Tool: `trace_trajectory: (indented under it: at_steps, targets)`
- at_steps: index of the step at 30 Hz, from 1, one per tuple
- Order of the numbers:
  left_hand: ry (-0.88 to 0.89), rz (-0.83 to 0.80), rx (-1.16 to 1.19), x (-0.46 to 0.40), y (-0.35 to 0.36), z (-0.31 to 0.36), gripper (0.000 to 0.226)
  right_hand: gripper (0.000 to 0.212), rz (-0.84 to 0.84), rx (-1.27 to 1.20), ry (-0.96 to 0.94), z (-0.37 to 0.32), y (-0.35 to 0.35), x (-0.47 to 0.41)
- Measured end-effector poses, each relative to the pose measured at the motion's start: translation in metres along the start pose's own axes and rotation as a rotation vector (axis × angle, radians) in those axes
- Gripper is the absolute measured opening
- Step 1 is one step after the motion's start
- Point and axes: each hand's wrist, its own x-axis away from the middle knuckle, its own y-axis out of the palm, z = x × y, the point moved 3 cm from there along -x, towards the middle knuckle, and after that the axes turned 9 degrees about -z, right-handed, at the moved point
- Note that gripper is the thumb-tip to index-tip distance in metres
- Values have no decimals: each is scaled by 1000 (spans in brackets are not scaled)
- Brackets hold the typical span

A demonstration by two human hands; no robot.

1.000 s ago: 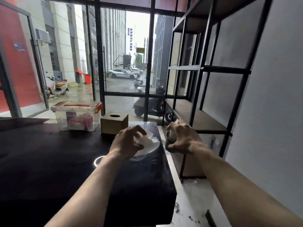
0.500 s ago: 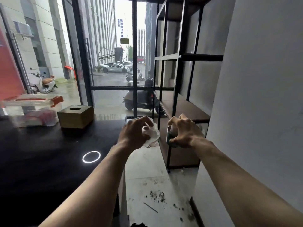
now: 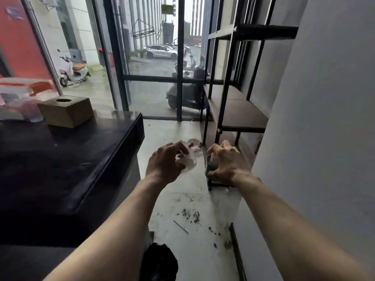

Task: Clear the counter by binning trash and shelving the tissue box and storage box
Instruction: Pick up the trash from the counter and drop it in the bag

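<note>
My left hand [image 3: 165, 161] is closed on a crumpled clear plastic wrapper [image 3: 189, 157], held out over the floor right of the counter. Beside it my right hand [image 3: 225, 162] grips a small crumpled greenish piece of trash [image 3: 210, 168], mostly hidden by the fingers. On the black counter [image 3: 60, 159] at the left stand the brown cardboard tissue box [image 3: 66, 111] and, behind it at the frame's edge, the clear storage box [image 3: 18, 102] with a red-trimmed lid.
A black metal shelf unit [image 3: 239, 116] with brown boards stands against the grey wall on the right. A black bag [image 3: 159, 260] lies on the floor at the bottom, by the counter's end. Dirt specks dot the pale floor. Glass doors close off the far side.
The view has swung right and down. Both hands carried their trash off the counter and now hang over the floor; the boxes have slid to the left edge of the view.
</note>
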Motion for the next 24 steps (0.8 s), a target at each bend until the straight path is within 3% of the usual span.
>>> trace_trajectory:
  at_steps: [10, 24]
  targets:
    - [-203, 58, -8, -19, 52, -116, 33, 65, -147, -6, -85, -30, 117, -79]
    - [-573, -63, -64, 11, 179, -260, 25, 53, -378, -84, -189, -18, 326, -145]
